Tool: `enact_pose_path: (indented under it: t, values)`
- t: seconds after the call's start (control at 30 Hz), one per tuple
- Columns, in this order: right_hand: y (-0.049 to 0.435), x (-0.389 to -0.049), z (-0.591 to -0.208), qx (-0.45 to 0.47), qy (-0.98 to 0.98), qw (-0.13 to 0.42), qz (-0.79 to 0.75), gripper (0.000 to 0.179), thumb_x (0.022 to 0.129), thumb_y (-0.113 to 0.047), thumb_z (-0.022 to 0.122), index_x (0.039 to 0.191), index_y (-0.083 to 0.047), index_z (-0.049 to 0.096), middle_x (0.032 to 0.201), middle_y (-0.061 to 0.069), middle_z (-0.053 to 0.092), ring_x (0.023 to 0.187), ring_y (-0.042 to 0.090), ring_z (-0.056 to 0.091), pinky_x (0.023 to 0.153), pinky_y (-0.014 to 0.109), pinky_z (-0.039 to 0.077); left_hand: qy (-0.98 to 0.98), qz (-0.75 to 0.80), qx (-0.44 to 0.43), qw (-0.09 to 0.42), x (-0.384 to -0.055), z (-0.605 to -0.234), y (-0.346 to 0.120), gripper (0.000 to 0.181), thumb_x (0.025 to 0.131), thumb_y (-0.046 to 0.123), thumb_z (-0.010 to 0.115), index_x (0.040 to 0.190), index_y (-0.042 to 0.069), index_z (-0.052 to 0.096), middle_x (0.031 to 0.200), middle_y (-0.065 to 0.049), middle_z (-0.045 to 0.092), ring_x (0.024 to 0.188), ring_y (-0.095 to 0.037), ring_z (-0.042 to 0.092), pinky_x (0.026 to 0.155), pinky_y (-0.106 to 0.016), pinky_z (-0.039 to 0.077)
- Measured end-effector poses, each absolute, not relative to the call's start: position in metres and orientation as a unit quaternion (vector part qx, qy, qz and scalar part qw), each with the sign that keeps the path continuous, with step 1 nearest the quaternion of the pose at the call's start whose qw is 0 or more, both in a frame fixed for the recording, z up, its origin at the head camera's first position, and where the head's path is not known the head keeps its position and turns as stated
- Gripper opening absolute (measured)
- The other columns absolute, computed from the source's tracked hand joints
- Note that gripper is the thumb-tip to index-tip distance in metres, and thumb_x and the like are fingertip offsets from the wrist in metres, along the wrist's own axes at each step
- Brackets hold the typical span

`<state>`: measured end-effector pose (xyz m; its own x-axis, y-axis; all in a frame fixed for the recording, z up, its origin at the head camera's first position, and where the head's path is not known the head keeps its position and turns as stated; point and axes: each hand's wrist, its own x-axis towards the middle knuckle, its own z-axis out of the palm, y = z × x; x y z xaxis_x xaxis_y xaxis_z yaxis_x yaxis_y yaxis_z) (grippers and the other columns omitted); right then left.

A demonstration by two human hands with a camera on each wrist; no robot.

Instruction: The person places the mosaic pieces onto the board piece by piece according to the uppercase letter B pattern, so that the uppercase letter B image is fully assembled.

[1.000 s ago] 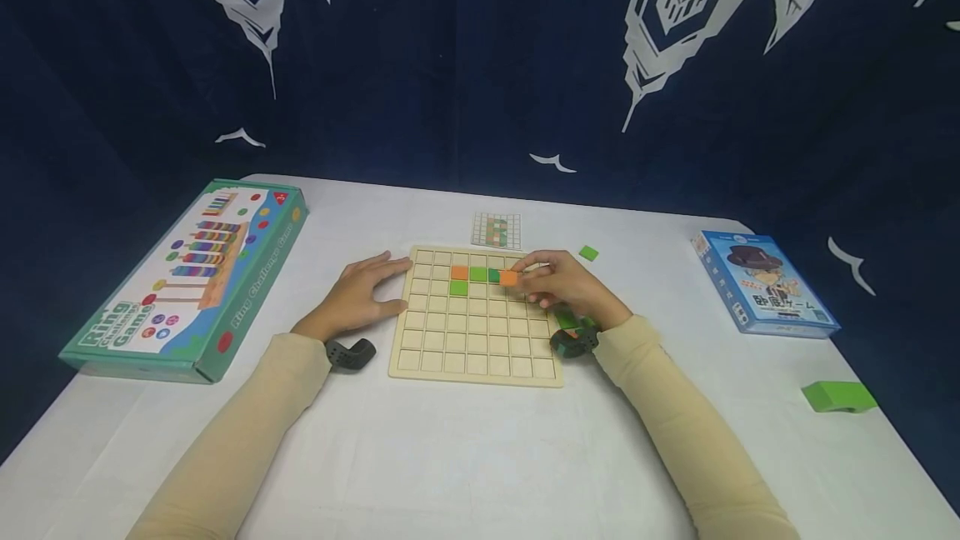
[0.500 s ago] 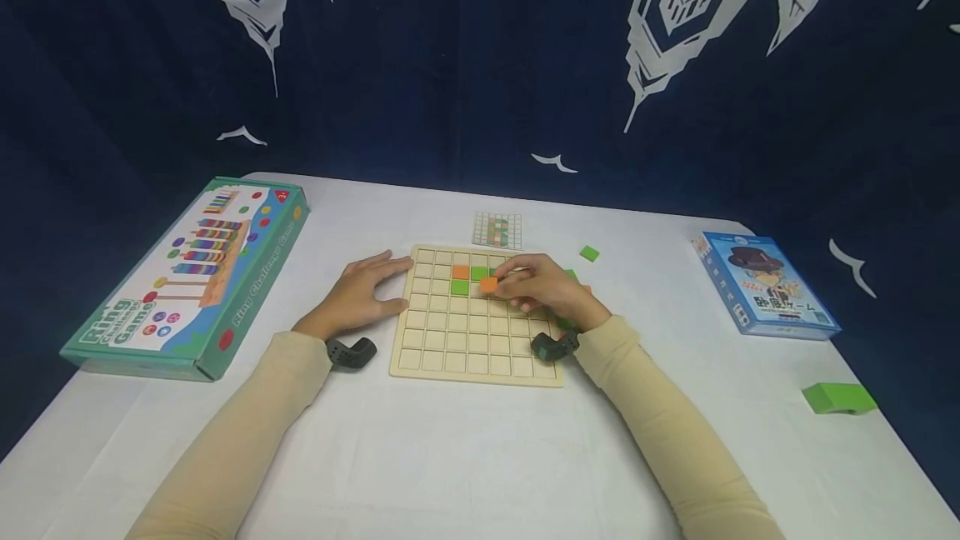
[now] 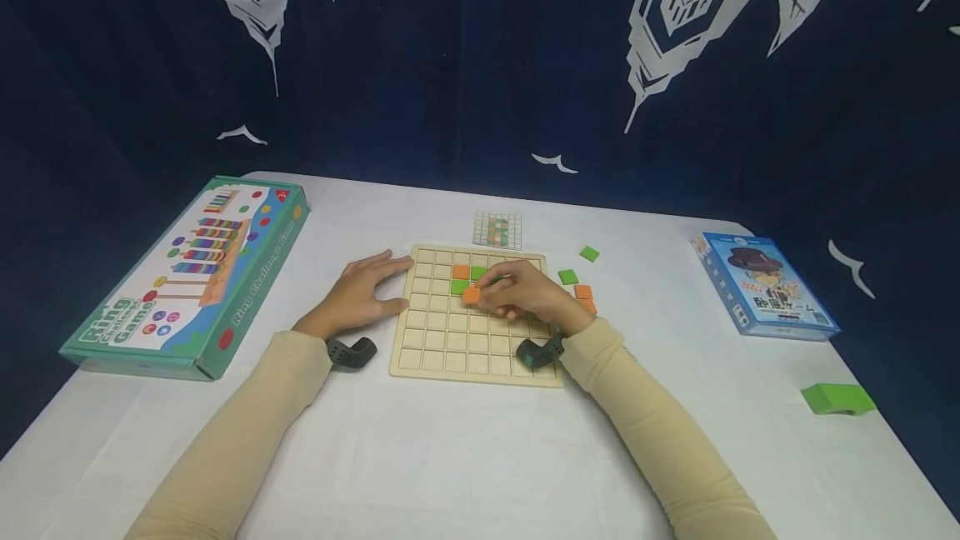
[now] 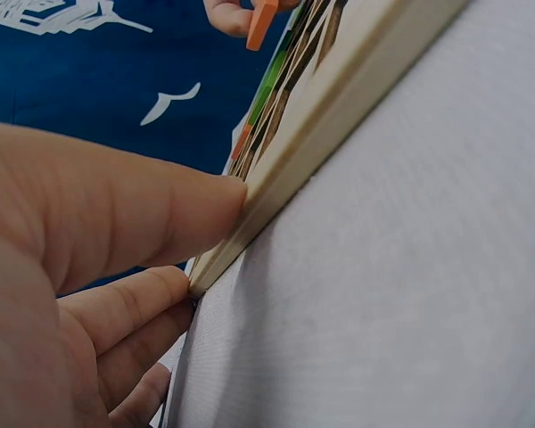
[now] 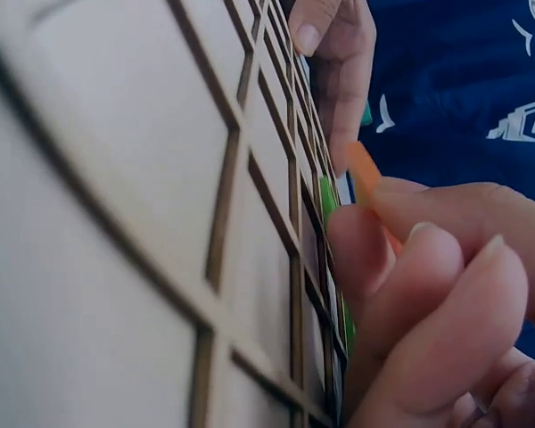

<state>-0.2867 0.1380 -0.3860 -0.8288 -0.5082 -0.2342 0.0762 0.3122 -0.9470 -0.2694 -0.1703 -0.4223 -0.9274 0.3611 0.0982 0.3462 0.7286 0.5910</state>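
At nine o'clock in the head view, the green box (image 3: 213,273) reads "Ring Challenge Game" toward seven o'clock on its lid and again along its side; a red triangle (image 3: 282,196) at its one o'clock corner bears a "3". At three o'clock, the blue box (image 3: 772,283) carries lettering ending "ゲーム"; its spine characters are too small to read.

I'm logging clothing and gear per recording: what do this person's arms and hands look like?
Plain, long beige sleeves run to both wrists. A small, curved black device shows at each wrist. The left hand and right hand wear no gloves; no cables show.
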Motion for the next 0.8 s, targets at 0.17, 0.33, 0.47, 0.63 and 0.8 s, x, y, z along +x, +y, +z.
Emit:
enact_pose_path:
  t: [0.17, 0.33, 0.47, 0.63, 0.8]
  values:
    - [0.133, -0.286, -0.385, -0.151, 0.772, 0.262, -0.559, 0.027, 0.096, 0.004, 0.074, 0.122, 0.009, 0.069, 0.072, 0.002, 0.072, 0.054, 0.008, 0.055, 0.051, 0.018, 0.05, 0.93, 0.314, 0.191, 0.01, -0.27, -0.423, -0.17, 0.071, 0.094, 0.024, 0.073, 0.159, 0.004, 0.052, 0.167, -0.017, 0.046, 0.162, -0.04, 0.029, 0.133, -0.059, 0.014]
    - [0.129, -0.285, -0.383, -0.151, 0.786, 0.263, -0.539, 0.028, 0.096, 0.004, 0.076, 0.122, 0.008, 0.069, 0.075, 0.0, 0.074, 0.054, 0.008, 0.057, 0.051, 0.018, 0.05, 0.929, 0.315, 0.191, 0.008, -0.271, -0.423, -0.17, 0.072, 0.094, 0.025, 0.074, 0.159, 0.004, 0.052, 0.167, -0.018, 0.047, 0.162, -0.04, 0.029, 0.133, -0.059, 0.014]
    - [0.127, -0.285, -0.383, -0.152, 0.796, 0.261, -0.525, 0.029, 0.095, 0.005, 0.076, 0.123, 0.009, 0.068, 0.074, 0.0, 0.071, 0.054, 0.008, 0.056, 0.051, 0.019, 0.051, 0.93, 0.315, 0.192, 0.008, -0.272, -0.424, -0.171, 0.072, 0.094, 0.025, 0.074, 0.159, 0.004, 0.052, 0.167, -0.018, 0.046, 0.162, -0.04, 0.029, 0.133, -0.059, 0.014]
    - [0.124, -0.285, -0.383, -0.155, 0.814, 0.251, -0.5, 0.028, 0.094, 0.002, 0.079, 0.12, 0.007, 0.072, 0.076, 0.0, 0.071, 0.054, 0.008, 0.058, 0.052, 0.019, 0.052, 0.93, 0.314, 0.19, 0.009, -0.272, -0.424, -0.171, 0.072, 0.094, 0.024, 0.073, 0.159, 0.003, 0.052, 0.167, -0.017, 0.046, 0.162, -0.04, 0.028, 0.133, -0.059, 0.013]
    - [0.121, -0.285, -0.384, -0.165, 0.837, 0.233, -0.466, 0.026, 0.092, -0.001, 0.082, 0.116, 0.005, 0.074, 0.079, 0.001, 0.07, 0.056, 0.009, 0.058, 0.053, 0.019, 0.052, 0.929, 0.316, 0.19, 0.01, -0.271, -0.425, -0.171, 0.072, 0.094, 0.023, 0.074, 0.159, 0.003, 0.052, 0.167, -0.018, 0.046, 0.162, -0.04, 0.028, 0.133, -0.059, 0.012]
